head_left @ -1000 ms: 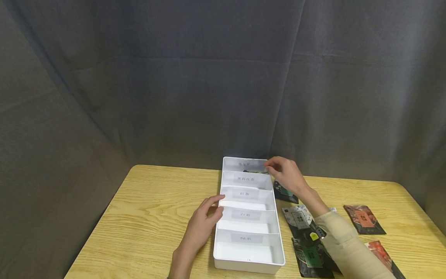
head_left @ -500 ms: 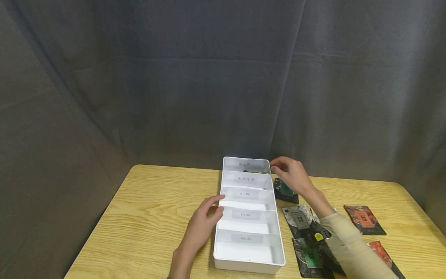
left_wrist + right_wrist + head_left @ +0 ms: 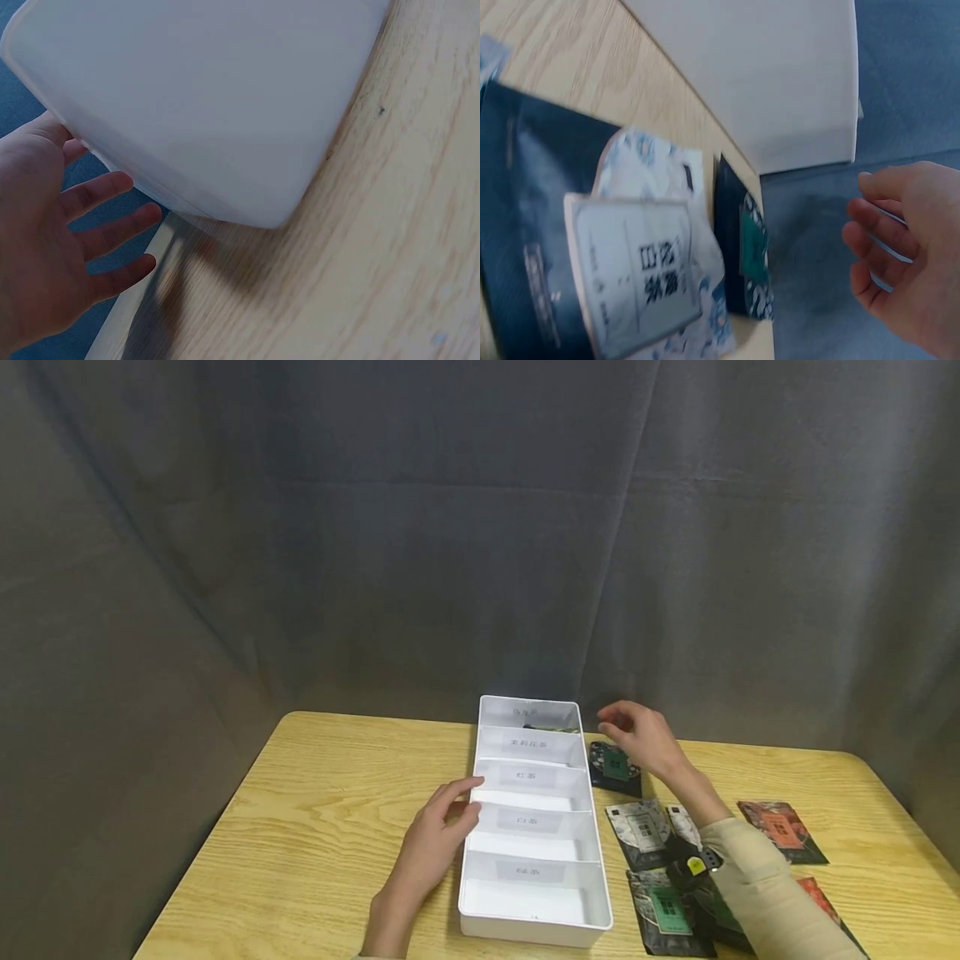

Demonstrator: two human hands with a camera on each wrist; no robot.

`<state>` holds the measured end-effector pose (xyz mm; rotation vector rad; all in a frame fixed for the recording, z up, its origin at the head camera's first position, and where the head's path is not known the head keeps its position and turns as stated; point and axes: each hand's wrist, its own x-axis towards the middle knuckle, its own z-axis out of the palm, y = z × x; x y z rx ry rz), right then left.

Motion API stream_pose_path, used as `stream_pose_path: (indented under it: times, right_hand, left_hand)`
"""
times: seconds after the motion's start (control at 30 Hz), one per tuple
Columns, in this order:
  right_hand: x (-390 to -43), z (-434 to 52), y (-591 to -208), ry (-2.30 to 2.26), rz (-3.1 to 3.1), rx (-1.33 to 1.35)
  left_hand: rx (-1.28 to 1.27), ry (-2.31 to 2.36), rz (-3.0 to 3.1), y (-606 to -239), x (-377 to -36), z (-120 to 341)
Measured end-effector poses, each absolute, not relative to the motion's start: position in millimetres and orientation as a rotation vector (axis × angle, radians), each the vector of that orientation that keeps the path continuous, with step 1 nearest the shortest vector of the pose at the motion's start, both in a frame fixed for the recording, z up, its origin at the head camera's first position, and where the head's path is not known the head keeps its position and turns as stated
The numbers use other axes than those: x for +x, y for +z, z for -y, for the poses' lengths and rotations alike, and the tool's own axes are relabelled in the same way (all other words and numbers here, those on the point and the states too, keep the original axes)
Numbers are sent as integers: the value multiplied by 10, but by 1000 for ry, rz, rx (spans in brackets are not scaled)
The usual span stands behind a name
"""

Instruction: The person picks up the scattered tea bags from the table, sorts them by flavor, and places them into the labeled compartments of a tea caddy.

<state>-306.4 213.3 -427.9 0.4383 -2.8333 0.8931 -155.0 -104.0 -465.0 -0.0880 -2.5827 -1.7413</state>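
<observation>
A long white divided box (image 3: 536, 935) with paper labels in its compartments stands on the table. My left hand (image 3: 431, 843) is at its left side, thumb and forefinger touching the rim, the other fingers spread loosely in the left wrist view. In the farthest compartment lies a dark-green tea packet (image 3: 551, 729), only its edge showing. My right hand (image 3: 647, 743) hovers just right of the box's far end, fingers loosely bent around nothing. Below it lies a black tea packet with a green label (image 3: 617, 767). Nearer sits a white-and-black tea packet (image 3: 641, 270).
Right of the box lie more tea packets: a green-labelled one (image 3: 670, 912), an orange-labelled one (image 3: 785, 832) and a red one (image 3: 819, 896), partly under my right sleeve (image 3: 772, 885). Wooden tabletop (image 3: 322, 827) extends left of the box. A dark curtain (image 3: 420, 543) hangs behind.
My right hand has moved off the box's far right rim, to the right, uncovering more of the packet below it. My left hand has stayed at the box's left side.
</observation>
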Motion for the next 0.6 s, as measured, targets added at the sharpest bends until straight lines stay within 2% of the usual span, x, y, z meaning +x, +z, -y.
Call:
stream_pose_path:
  times: [0.6]
  right_hand:
    - [-3122,-2512,-4454,868,2936,380]
  left_hand:
    - [-83,-1738,2574,-4658,-1576,1040]
